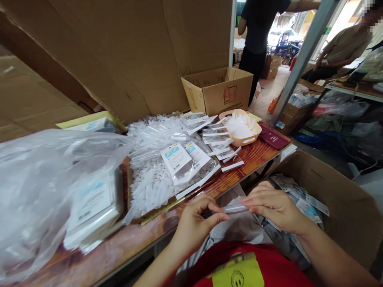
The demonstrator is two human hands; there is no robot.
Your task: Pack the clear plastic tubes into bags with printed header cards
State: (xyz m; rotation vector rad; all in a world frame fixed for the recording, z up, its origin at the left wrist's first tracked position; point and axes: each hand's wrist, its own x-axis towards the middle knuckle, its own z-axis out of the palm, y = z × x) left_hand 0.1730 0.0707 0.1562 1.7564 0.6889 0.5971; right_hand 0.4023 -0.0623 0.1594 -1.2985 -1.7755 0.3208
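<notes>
Between my two hands, in front of the table's edge, is a slim translucent tube [235,208], roughly level. The thumb and fingers of my left hand [201,219] pinch its left end. My right hand [271,205] has its fingers closed round the right end. On the table [140,243], beyond my hands, a shallow box holds a heap of small clear plastic pieces [149,175]. Two printed cards [176,158] in clear sleeves lie on that heap. Clear bags with white strips [220,145] are fanned out to their right.
A peach basket [243,140] and a dark red phone [273,137] sit at the table's right end, near a cardboard box [218,95]. Plastic-wrapped packs [92,203] lie left. An open carton [350,215] with packaged cards stands right. Two people are in the background.
</notes>
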